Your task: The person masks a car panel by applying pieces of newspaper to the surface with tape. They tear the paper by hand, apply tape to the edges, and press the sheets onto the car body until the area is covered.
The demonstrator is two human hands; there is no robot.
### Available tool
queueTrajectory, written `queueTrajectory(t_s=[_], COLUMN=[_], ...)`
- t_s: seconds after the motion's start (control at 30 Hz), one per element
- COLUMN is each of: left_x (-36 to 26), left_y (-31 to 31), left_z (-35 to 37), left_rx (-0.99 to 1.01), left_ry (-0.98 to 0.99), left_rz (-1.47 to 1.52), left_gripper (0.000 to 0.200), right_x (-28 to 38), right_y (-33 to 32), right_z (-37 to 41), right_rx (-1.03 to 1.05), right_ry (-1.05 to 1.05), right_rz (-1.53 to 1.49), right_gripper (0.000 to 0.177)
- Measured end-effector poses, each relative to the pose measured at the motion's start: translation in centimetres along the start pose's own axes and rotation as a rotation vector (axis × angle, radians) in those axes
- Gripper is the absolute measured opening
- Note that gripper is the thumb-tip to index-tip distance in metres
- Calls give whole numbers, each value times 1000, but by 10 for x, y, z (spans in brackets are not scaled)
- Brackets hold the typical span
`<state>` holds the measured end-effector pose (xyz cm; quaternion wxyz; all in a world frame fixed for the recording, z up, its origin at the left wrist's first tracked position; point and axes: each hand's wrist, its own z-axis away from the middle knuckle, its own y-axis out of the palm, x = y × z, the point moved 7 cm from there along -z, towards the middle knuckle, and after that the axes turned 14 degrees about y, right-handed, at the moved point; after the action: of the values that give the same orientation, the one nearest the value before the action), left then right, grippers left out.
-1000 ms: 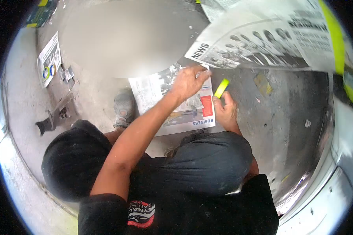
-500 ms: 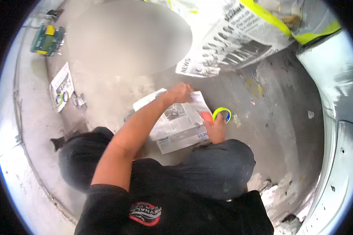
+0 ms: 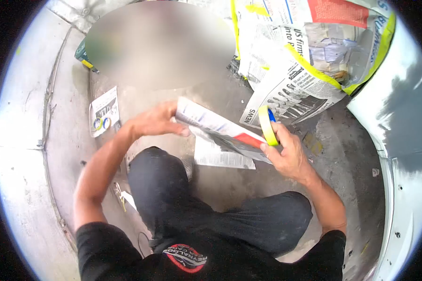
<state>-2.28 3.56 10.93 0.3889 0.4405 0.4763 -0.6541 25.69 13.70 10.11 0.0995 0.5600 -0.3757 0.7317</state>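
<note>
My left hand (image 3: 154, 122) grips the left end of a folded newspaper sheet (image 3: 220, 129), lifted off the floor above my knees. My right hand (image 3: 288, 152) holds the other end of that sheet and also carries a yellow tape roll (image 3: 266, 124) between thumb and fingers. A second newspaper sheet (image 3: 222, 158) lies flat on the concrete floor just under the lifted one.
Newspaper edged with yellow tape (image 3: 309, 51) covers something at the upper right. A white car body panel (image 3: 398, 122) curves along the right side. A small paper with two tape rolls (image 3: 103, 117) lies on the floor at left. My dark-trousered knees (image 3: 173, 187) fill the foreground.
Both hands have lifted a newspaper sheet off the stack on the floor. The right hand has brought the tape roll up with it. The view has tilted toward the masked area.
</note>
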Motion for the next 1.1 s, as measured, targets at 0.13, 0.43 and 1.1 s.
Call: queueTrajectory(t_s=[0.13,0.43,1.1], left_x=[78,189,-74], left_y=[-12,-76,-168], left_z=[47,95,77], left_rx=[-164,-524,-161], left_ry=[-269,26,720], left_rz=[-84,321,-882], left_gripper=[44,23,19], right_x=[47,42,182], right_y=[-14,16,194], right_z=[-12,-27,-191], right_rx=[-110,-109,66], right_ry=[8,273,51], right_rz=[-179,-252,238], right_gripper=[38,40,62])
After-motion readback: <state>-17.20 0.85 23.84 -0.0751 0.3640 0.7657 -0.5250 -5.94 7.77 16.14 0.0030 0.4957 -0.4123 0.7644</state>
